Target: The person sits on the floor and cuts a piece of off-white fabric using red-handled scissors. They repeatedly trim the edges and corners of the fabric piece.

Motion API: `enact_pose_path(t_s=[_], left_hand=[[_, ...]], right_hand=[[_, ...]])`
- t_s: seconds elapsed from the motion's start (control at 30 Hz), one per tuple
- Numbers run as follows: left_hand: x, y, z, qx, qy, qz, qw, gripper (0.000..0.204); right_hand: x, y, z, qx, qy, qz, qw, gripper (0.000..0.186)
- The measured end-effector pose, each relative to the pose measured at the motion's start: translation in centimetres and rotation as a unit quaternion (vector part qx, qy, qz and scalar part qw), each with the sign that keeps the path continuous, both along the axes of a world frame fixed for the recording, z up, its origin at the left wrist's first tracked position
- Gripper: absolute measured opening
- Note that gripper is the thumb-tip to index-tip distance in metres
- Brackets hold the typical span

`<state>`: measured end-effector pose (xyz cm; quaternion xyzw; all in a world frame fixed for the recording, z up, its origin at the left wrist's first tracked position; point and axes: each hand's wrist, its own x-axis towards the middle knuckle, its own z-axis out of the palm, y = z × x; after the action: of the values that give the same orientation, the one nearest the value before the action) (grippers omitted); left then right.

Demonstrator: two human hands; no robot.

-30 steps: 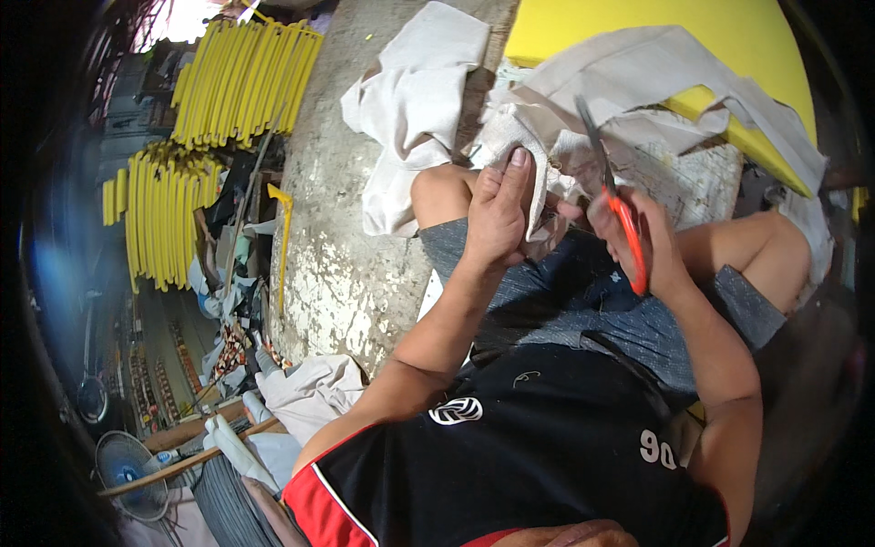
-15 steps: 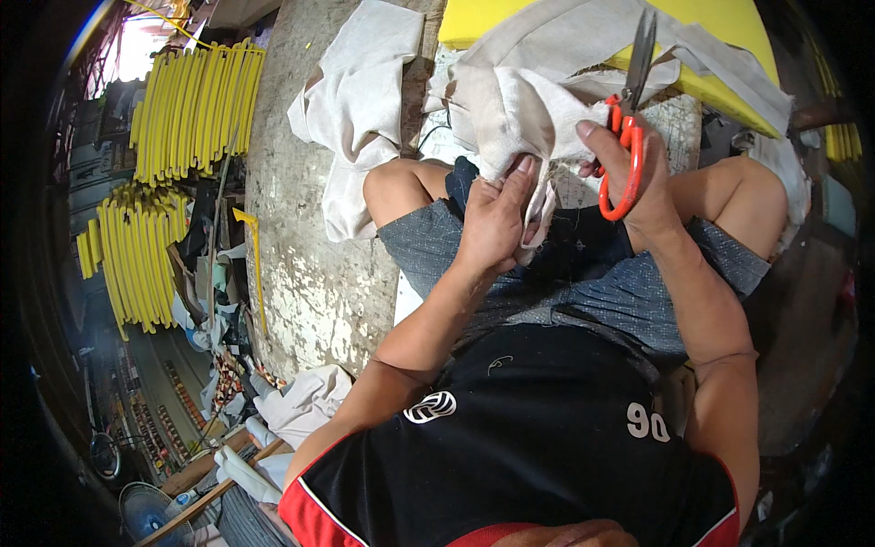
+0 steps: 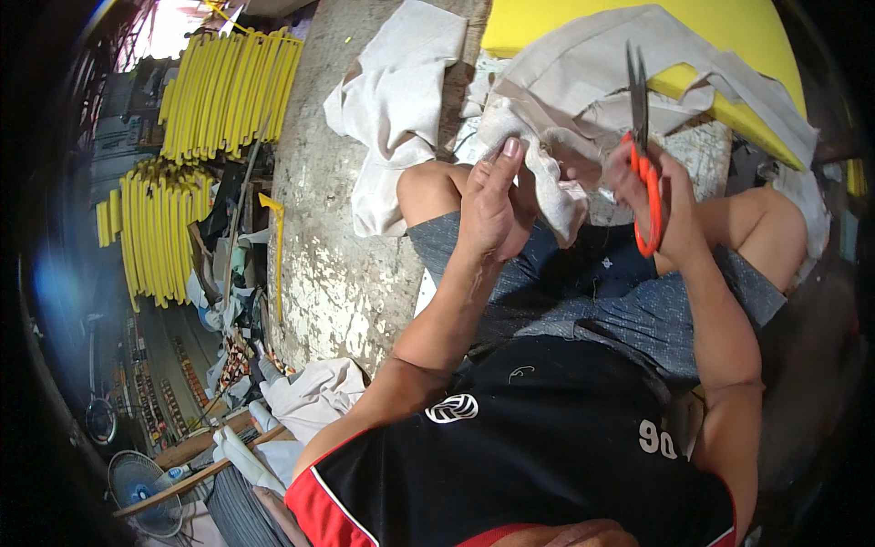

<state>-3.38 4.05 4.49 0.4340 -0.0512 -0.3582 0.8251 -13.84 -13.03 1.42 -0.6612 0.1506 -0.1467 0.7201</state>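
Note:
A light grey fabric piece [image 3: 551, 178] hangs folded in my left hand [image 3: 497, 201], pinched with the thumb on top, above my lap. Orange-handled scissors [image 3: 646, 178] sit in my right hand [image 3: 661, 196], a short way right of the fabric. Their dark blades point away from me and look nearly closed. The right fingers are slightly smeared by motion. Beyond my hands, more grey fabric [image 3: 602, 55] drapes over a yellow foam slab [image 3: 766, 46] and seems joined to the piece I hold.
Another grey cloth [image 3: 406, 100] lies crumpled on the worn board [image 3: 319, 228] to the left. Yellow bent frames [image 3: 228, 96] stand stacked at the far left. A fan [image 3: 144, 492] and cable bundle [image 3: 241, 506] are at the lower left, near a loose pale cloth [image 3: 314, 397].
My right hand with the scissors has moved away from the fabric, to the right. The left hand has turned the fabric, which now hangs differently. The whole view has shifted slightly.

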Motion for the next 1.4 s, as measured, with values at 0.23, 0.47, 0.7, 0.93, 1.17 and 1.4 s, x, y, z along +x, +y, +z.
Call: enact_pose_path(t_s=[0.23,0.47,0.7,0.93,1.17,1.4], left_hand=[[2.0,0.6,0.0,-0.019,-0.037,0.033,0.999,0.050],[2.6,1.1,-0.9,-0.025,-0.063,-0.004,0.998,0.057],[2.1,0.7,-0.5,-0.038,-0.060,0.038,0.997,0.046],[2.0,0.6,-0.3,-0.030,-0.071,0.035,0.996,0.046],[2.0,0.6,-0.3,-0.027,-0.070,0.031,0.997,0.045],[2.0,0.7,-0.1,-0.018,-0.078,0.013,0.997,0.048]], right_hand=[[-0.6,2.4,2.0,0.048,0.072,0.209,0.974,0.053],[-0.8,2.7,1.9,0.017,0.108,0.263,0.959,0.061],[-0.9,2.5,1.3,0.050,0.142,0.270,0.951,0.061],[-0.8,2.3,1.6,0.049,0.146,0.262,0.953,0.065],[-0.8,2.6,1.9,0.032,0.135,0.257,0.956,0.063],[-0.7,2.5,1.8,0.036,0.143,0.249,0.957,0.068]])
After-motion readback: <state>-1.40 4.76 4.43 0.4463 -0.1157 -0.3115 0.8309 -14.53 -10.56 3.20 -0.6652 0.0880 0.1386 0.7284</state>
